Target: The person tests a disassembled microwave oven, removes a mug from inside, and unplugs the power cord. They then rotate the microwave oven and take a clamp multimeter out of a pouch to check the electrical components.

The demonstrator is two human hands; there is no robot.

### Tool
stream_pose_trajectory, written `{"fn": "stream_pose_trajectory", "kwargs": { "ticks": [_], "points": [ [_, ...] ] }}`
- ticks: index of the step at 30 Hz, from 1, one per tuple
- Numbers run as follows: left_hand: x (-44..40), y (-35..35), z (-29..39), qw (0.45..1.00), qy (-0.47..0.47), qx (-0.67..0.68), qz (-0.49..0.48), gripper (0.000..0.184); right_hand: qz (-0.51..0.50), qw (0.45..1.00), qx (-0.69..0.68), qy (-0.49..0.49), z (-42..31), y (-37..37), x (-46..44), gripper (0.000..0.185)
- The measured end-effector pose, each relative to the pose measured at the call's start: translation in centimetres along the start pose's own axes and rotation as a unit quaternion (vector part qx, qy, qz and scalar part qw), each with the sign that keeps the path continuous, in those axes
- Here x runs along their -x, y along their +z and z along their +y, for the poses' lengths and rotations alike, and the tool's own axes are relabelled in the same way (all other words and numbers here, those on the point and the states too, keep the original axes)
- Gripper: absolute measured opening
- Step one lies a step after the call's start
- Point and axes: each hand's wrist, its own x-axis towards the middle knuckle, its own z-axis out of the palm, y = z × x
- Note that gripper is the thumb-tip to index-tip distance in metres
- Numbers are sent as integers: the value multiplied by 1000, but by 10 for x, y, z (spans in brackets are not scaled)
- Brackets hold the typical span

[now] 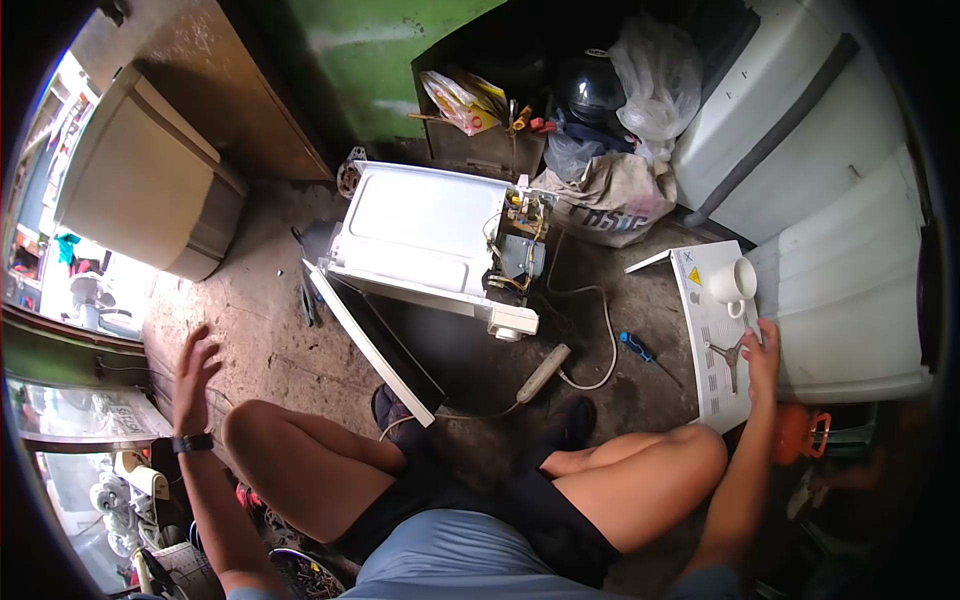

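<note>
My left hand (196,378) is raised over the floor at the left, its fingers spread and nothing in them. My right hand (763,360) is at the right with fingers stretched out, close beside a three-armed metal piece (728,360); whether they touch I cannot tell. That piece and a white mug (734,284) are on a white metal panel (700,340) bearing a yellow warning label. In front of me stands a white microwave oven (425,230), its wiring (520,250) exposed. Its door (370,345) hangs open towards my feet.
A white power strip (543,373) with a cable lies between my shoes. Right of it is a blue-handled screwdriver (636,347). A cloth sack (615,195) and plastic bags (655,75) are heaped behind. A large white appliance (840,290) borders the right side; a beige cabinet (145,175) stands left.
</note>
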Motion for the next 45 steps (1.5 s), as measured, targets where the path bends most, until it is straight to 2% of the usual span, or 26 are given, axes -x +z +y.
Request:
{"fn": "stream_pose_trajectory", "kwargs": {
  "ticks": [1, 3, 4, 5, 6, 7, 10, 13, 17, 19, 20, 22, 23, 24, 25, 26, 29, 31, 33, 35, 36, 37, 38, 41, 43, 45],
  "points": [
    [5, -29, -20, 994, -11, 67, 83, 45, -63, 997, 29, -22, -7, 2, 8, 45],
    [21, -79, -96, 974, -37, 175, 137, 49, -176, 971, 147, -73, -30, 10, 33, 43],
    [34, -103, -152, 967, -145, 146, 153, 48, -227, 940, 234, -99, -52, 18, 49, 42],
    [52, -133, -243, 986, -157, 25, 55, 44, -300, 917, 246, -97, -79, 24, 66, 43],
    [78, -123, -276, 970, -240, -32, 27, 44, -373, 887, 256, -93, -102, 32, 81, 44],
    [105, -105, -292, 950, -304, -72, 0, 43, -371, 887, 258, -89, -114, 45, 92, 44],
    [175, -51, -322, 906, -388, -135, -107, 43, -451, 810, 342, -156, -135, 84, 111, 49],
    [219, -8, -323, 882, -395, -173, -191, 43, -522, 722, 412, -189, -101, 144, 105, 54],
    [244, 3, -304, 875, -354, -229, -239, 42, -556, 620, 536, -138, -14, 240, 105, 57],
    [238, -10, -281, 885, -286, -287, -230, 42, -489, 673, 542, -120, 48, 274, 113, 60],
    [228, -21, -263, 900, -211, -325, -199, 42, -446, 724, 520, -78, 59, 284, 124, 61],
    [187, -40, -217, 919, -38, -385, -70, 42, -368, 799, 475, -13, 117, 301, 145, 62],
    [154, -35, -159, 899, -164, -406, -8, 42, -359, 798, 484, -16, 115, 302, 154, 59],
    [134, -40, -147, 968, 23, -231, 94, 35, -361, 789, 496, -37, 116, 304, 159, 59],
    [118, -32, -95, 937, -45, -294, 183, 31, -364, 780, 505, -60, 117, 307, 162, 58],
    [102, -22, -66, 935, 82, -279, 201, 31, -367, 782, 501, -57, 116, 309, 167, 58],
    [86, 50, 4, 961, 205, -126, 133, 37, -366, 773, 509, -97, 105, 313, 170, 59],
    [93, 117, 14, 964, 244, -96, 34, 52, -299, 824, 480, -25, 111, 316, 179, 57],
    [112, 193, 31, 958, 218, -116, -146, 44, -284, 827, 485, -19, 117, 320, 179, 57],
    [143, 257, 36, 919, 107, -141, -352, 38, -329, 809, 486, 22, 119, 322, 171, 57],
    [147, 284, -7, 864, 155, -183, -443, 42, -352, 801, 484, 29, 120, 322, 169, 56],
    [155, 308, -39, 814, 109, -251, -513, 47, -349, 802, 484, 22, 122, 320, 173, 56],
    [166, 329, -85, 813, 146, -241, -510, 52, -331, 810, 484, -13, 124, 317, 178, 55],
    [180, 368, -181, 807, 113, -268, -514, 54, -298, 816, 492, -55, 118, 313, 189, 51],
    [180, 378, -207, 845, 136, -254, -451, 51, -335, 794, 506, -42, 121, 317, 180, 49],
    [164, 375, -204, 834, 113, -237, -485, 57, -356, 786, 502, -62, 113, 316, 177, 43]
  ]
}}
